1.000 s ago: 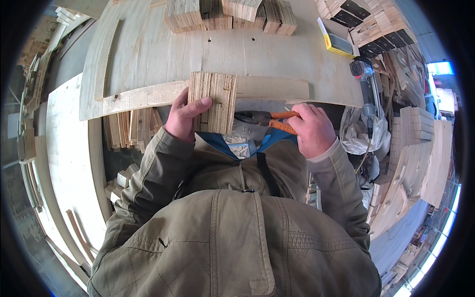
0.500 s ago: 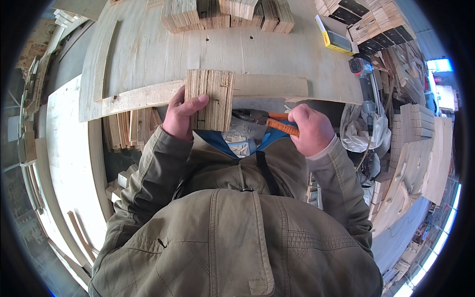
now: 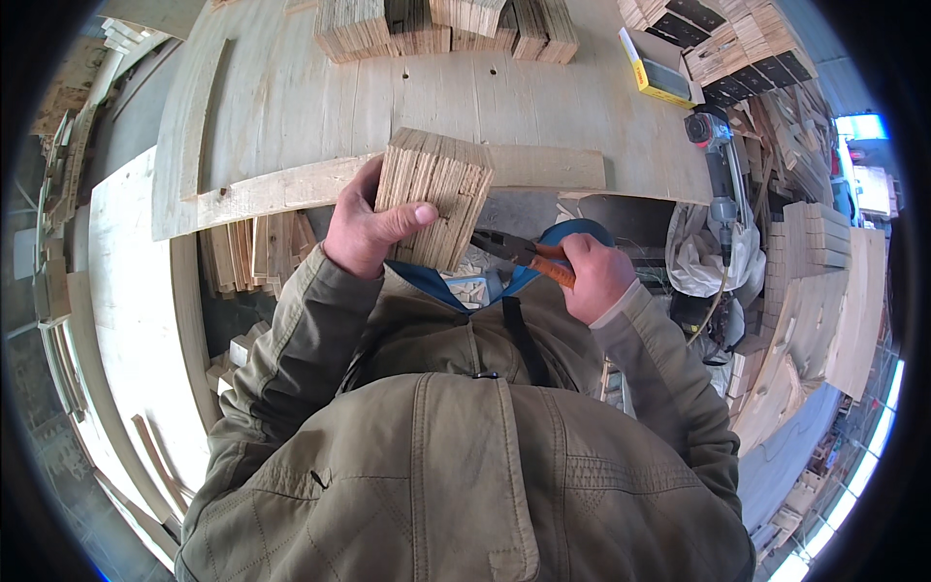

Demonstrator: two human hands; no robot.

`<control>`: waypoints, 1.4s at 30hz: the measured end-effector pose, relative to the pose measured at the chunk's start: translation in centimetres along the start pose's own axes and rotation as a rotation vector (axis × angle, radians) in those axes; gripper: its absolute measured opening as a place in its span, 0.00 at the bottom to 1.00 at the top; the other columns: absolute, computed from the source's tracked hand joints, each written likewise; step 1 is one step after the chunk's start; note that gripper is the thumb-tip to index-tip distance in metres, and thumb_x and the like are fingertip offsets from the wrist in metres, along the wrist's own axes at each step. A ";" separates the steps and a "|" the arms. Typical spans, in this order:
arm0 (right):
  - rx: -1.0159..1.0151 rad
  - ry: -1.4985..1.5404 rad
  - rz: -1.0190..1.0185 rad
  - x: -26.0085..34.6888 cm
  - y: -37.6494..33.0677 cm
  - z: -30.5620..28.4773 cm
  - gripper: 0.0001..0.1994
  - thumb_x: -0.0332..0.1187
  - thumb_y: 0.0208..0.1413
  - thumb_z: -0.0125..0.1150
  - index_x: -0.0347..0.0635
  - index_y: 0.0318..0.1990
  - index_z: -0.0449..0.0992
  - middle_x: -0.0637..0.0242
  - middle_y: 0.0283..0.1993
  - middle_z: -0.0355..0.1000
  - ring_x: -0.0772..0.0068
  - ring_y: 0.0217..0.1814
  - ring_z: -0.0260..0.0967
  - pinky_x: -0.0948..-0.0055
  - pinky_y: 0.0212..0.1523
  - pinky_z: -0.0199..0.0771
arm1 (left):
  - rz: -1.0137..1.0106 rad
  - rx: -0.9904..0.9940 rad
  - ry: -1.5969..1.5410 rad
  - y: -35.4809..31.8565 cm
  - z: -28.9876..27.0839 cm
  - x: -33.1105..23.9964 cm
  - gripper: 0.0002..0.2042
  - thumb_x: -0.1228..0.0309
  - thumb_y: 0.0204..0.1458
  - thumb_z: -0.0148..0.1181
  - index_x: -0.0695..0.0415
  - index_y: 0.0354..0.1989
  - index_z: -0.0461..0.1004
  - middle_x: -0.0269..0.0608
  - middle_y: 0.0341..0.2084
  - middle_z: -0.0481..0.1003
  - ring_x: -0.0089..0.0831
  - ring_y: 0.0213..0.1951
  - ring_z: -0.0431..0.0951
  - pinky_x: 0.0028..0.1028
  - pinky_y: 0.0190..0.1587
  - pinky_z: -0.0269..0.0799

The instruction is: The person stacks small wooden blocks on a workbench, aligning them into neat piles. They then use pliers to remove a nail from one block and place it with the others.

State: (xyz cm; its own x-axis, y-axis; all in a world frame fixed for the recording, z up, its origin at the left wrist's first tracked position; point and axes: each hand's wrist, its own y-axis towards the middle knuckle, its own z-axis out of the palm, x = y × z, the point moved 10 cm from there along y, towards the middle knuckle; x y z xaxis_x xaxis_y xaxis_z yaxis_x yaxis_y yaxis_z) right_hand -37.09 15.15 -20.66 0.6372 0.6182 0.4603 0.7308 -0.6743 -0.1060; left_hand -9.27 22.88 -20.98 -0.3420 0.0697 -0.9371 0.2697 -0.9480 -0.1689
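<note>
My left hand (image 3: 373, 223) grips a block of layered plywood (image 3: 433, 199), thumb across its face and fingers behind. The block is tilted, so its top end shows, and it is held at the near edge of the workbench. In my right hand (image 3: 598, 276) are pliers (image 3: 551, 268) with orange handles and dark jaws. The jaws point left and lie close by the block's lower right edge; whether they touch it I cannot tell.
A wooden strip (image 3: 291, 186) runs along the near edge of the plywood benchtop (image 3: 427, 107). More layered blocks (image 3: 354, 29) stand at the far side. A yellow-edged box (image 3: 661, 70) lies at the far right, beyond a power tool (image 3: 720, 175). Wood pieces (image 3: 254, 254) are stacked under the bench's left.
The plywood block has tilted and shifted right in my left hand. My right hand has come lower and slightly left, and the pliers' jaws now sit nearer the block's edge.
</note>
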 end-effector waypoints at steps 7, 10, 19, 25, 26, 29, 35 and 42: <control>-0.028 0.078 -0.052 0.4 -0.6 0.0 0.10 0.26 0.57 0.71 0.40 0.44 0.76 0.51 0.41 0.81 0.38 0.41 0.81 0.47 0.36 0.79 | -0.056 0.028 -0.032 -0.3 0.9 -1.1 0.47 0.61 0.45 0.88 0.71 0.70 0.67 0.49 0.57 0.80 0.36 0.58 0.81 0.35 0.65 0.76; -0.045 0.119 -0.062 0.8 -0.8 -0.2 0.11 0.25 0.56 0.72 0.40 0.45 0.76 0.50 0.42 0.81 0.38 0.41 0.81 0.48 0.37 0.79 | -0.037 0.022 -0.048 -0.4 1.2 -1.7 0.48 0.59 0.45 0.87 0.71 0.70 0.67 0.49 0.57 0.80 0.35 0.58 0.81 0.35 0.64 0.76; -0.069 0.188 -0.080 1.7 -1.4 -0.9 0.13 0.23 0.54 0.72 0.38 0.46 0.77 0.50 0.42 0.81 0.38 0.42 0.81 0.49 0.38 0.80 | -0.096 0.052 -0.086 -0.8 0.9 -0.8 0.45 0.58 0.44 0.86 0.69 0.68 0.69 0.47 0.55 0.80 0.36 0.56 0.81 0.36 0.63 0.75; -0.140 0.177 -0.091 2.1 -1.3 -1.2 0.10 0.30 0.60 0.74 0.40 0.42 0.77 0.54 0.39 0.80 0.44 0.39 0.81 0.52 0.35 0.80 | -0.022 0.023 -0.174 -0.8 0.7 -0.8 0.48 0.57 0.43 0.86 0.69 0.69 0.67 0.46 0.55 0.80 0.36 0.56 0.81 0.37 0.62 0.76; -0.149 0.174 -0.096 2.2 -1.3 -1.2 0.10 0.29 0.59 0.74 0.40 0.42 0.77 0.54 0.39 0.80 0.43 0.39 0.81 0.51 0.35 0.80 | -0.026 0.024 -0.168 -0.7 0.6 -0.8 0.48 0.56 0.43 0.86 0.69 0.70 0.67 0.47 0.55 0.80 0.36 0.56 0.81 0.37 0.63 0.77; -0.145 0.206 -0.068 2.0 -1.4 -0.8 0.12 0.25 0.56 0.74 0.38 0.44 0.77 0.50 0.41 0.80 0.39 0.42 0.81 0.52 0.38 0.80 | -0.014 0.029 -0.187 -0.5 0.4 -0.7 0.49 0.55 0.43 0.87 0.69 0.70 0.66 0.47 0.55 0.80 0.36 0.56 0.81 0.37 0.62 0.77; -0.207 0.332 -0.069 2.5 -1.0 -0.6 0.12 0.24 0.58 0.73 0.36 0.46 0.76 0.51 0.37 0.80 0.46 0.38 0.83 0.56 0.38 0.80 | 0.014 0.064 -0.341 -0.5 0.4 -0.1 0.45 0.50 0.53 0.80 0.65 0.72 0.67 0.49 0.58 0.80 0.42 0.57 0.83 0.43 0.63 0.80; -0.247 0.627 0.037 4.6 -0.2 1.1 0.11 0.27 0.61 0.73 0.37 0.47 0.78 0.50 0.37 0.79 0.44 0.38 0.81 0.60 0.39 0.79 | 0.069 0.086 -0.745 -0.4 1.6 0.3 0.35 0.52 0.66 0.67 0.60 0.75 0.66 0.54 0.65 0.78 0.51 0.62 0.82 0.52 0.65 0.82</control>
State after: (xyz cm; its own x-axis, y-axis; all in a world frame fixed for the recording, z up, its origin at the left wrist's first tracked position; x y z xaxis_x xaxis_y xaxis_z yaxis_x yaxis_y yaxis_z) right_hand -34.08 18.56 -19.51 0.3434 0.2917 0.8927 0.5864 -0.8091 0.0388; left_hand -10.94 22.79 -20.66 -0.8532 -0.1906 -0.4854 0.2521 -0.9656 -0.0640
